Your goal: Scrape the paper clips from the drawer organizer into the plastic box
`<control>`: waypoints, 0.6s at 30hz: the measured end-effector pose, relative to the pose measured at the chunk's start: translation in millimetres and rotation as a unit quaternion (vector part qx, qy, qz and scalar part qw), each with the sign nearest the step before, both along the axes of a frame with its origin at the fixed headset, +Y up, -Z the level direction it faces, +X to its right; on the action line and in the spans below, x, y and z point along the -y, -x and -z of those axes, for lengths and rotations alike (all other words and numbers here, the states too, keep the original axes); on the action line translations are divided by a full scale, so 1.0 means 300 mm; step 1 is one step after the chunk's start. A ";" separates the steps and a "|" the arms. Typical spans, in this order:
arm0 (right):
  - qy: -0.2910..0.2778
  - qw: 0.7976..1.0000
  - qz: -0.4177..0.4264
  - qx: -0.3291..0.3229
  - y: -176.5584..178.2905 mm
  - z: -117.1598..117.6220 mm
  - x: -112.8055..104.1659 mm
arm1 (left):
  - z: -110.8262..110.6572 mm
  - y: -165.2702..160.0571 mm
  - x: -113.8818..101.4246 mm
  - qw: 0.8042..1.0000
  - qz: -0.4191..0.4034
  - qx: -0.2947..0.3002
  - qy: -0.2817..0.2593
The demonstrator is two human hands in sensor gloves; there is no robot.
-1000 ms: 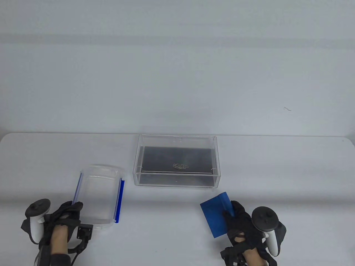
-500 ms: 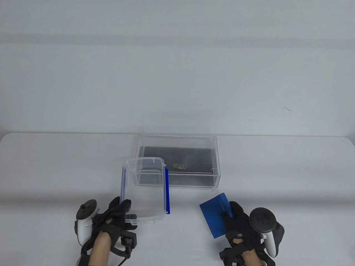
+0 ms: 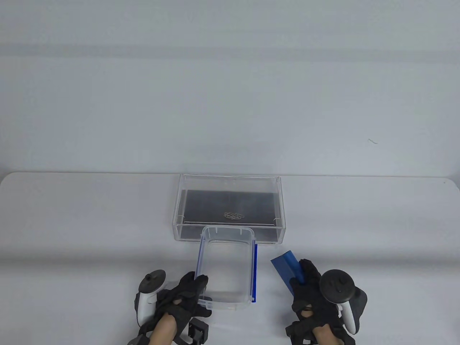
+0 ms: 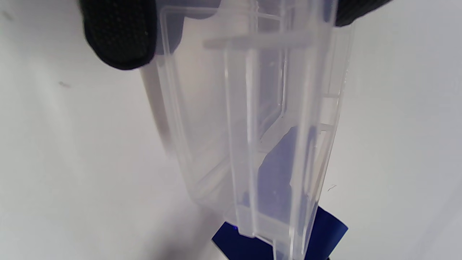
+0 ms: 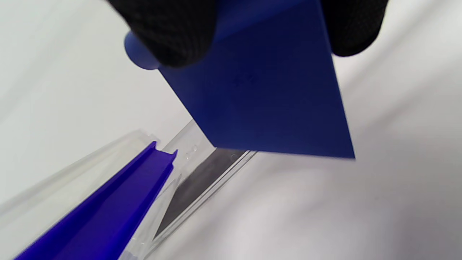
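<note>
Since a second ago the plastic box [image 3: 226, 267] has travelled from the left of the table to the middle, and its far end now sits right up against the near wall of the drawer organizer [image 3: 230, 235]. The left hand [image 3: 181, 300] grips the box at its near left corner, fingers wrapped over the rim. The blue scraper [image 3: 287, 269] has tipped up more on edge than before; the right hand [image 3: 309, 291] pinches it between thumb and fingers, near and to the right of the box, well short of the organizer.

The paper clips [image 3: 234, 215] lie in a small cluster on the organizer's dark floor, a little toward its near side, untouched. No clip shows in the box.

To my eye this is the setting-up step: the receiver is being parked, and no scraping has begun. The next move calls for the scraper to go up over the organizer's wall, come down behind the clips and draw them toward the box, while the left hand steadies it. That clear wall stands between clips and box, so they must be lifted or tipped across.
</note>
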State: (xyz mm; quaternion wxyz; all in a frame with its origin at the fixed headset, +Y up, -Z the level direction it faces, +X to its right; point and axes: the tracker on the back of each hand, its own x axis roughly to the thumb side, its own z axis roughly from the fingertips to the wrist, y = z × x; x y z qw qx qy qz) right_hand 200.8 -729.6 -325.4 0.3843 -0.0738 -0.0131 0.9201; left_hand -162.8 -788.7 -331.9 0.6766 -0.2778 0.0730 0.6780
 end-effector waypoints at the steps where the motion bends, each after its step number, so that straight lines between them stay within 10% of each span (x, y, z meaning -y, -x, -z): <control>1: -0.011 1.000 -0.024 -0.002 0.010 0.007 -0.012 | 0.001 -0.005 0.005 1.000 -0.004 0.006 0.007; 18: -0.098 0.982 -0.126 -0.099 0.260 0.379 -0.262 | 0.022 -0.024 0.028 1.000 0.004 0.008 0.022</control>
